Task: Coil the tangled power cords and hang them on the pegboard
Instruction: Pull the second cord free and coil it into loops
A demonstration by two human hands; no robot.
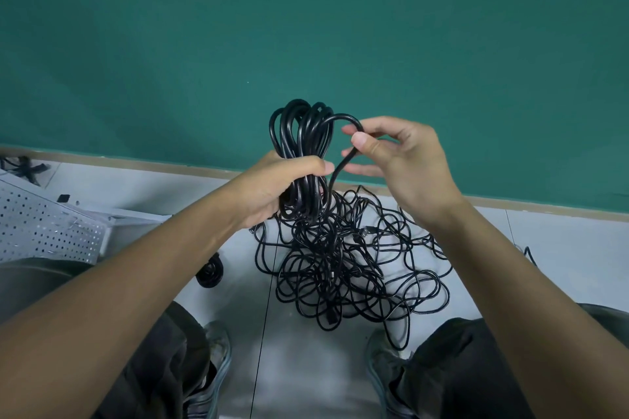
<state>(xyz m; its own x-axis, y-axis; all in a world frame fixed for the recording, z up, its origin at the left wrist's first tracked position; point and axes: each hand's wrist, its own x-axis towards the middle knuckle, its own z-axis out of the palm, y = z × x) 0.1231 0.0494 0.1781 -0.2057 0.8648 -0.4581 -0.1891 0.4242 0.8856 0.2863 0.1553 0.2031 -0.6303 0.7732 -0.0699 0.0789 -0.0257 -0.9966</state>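
**Inspector:** Black cord throughout. The left hand (272, 187) is wrapped around the middle of a coiled bundle (301, 150), thumb across the front, with the loops standing upright above the fist and hanging below it.

**Clerk:** And the other hand?

**Inspector:** The right hand (398, 160) pinches a single strand (343, 163) between thumb and forefinger, just beside the top of the bundle. The strand arches over from the loops, passes through the pinch and drops to the floor. The remaining fingers are spread loosely. The two hands are near each other but not touching.

**Clerk:** Where is the rest of the cord?

**Inspector:** In a tangled heap (343, 262) on the pale tiled floor (306, 378), directly beneath the hands and between the person's shoes (212, 350). Loops cross in every direction; I cannot tell how many separate cords it holds. At least one small plug end shows in the heap, too small to describe.

**Clerk:** The pegboard?

**Inspector:** A white perforated panel (44, 231) sits low at the left, tilted, well apart from the heap. No cord is seen hanging on the portion in view. A smaller dark coil (211, 270) lies on the floor near its lower corner, partly hidden by the left forearm.

**Clerk:** Surroundings?

**Inspector:** A green wall (306, 27) behind, meeting the floor at a tan skirting strip (136, 163). More black cord lies at the far left edge by the wall.
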